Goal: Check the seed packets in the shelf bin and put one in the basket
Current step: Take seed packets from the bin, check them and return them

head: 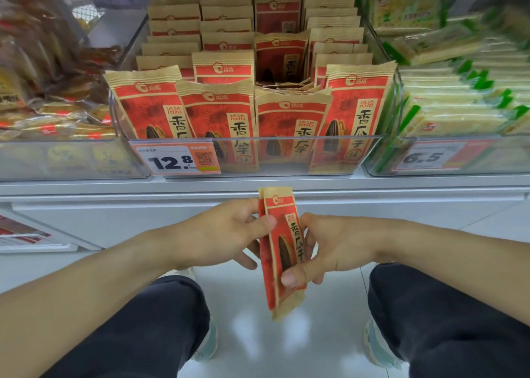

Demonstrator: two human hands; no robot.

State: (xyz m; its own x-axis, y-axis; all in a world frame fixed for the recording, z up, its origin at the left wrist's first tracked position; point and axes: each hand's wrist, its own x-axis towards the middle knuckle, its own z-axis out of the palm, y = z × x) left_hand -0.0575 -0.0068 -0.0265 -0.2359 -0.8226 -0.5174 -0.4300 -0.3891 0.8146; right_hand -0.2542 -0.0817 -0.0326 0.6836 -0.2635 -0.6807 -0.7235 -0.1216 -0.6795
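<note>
Both hands hold seed packets upright in front of the shelf edge, below the clear shelf bin (397,96). The left hand (226,231) grasps the upper left side of the held packets (282,251), its thumb pressed on the front face and its other fingers (246,260) wrapped behind. The right hand (329,245) grasps the lower right side, thumb on the front near the bottom of the printed seed picture, other fingers curled around the right edge. At least two packets seem to be pinched together here: a second red-and-tan edge shows just left of the front one, though how many there are in all is hard to tell.

Above the fingers, the bin is packed with rows of the same red and kraft-paper seed packets (218,116), standing upright in about four columns. The third column has a gap behind its front packet, where one packet leans back. A price tag (176,159) reading 12.8 is fixed to the bin's front wall, up and to the left of the left hand.

To the left of the bin lie brown snack bags (43,62); to the right are green-and-white packs (459,102) with a tag reading 6.5 (424,156). Below the hands, the person's dark trousers (160,320) and pale shoes show over a glossy white floor (286,334).
</note>
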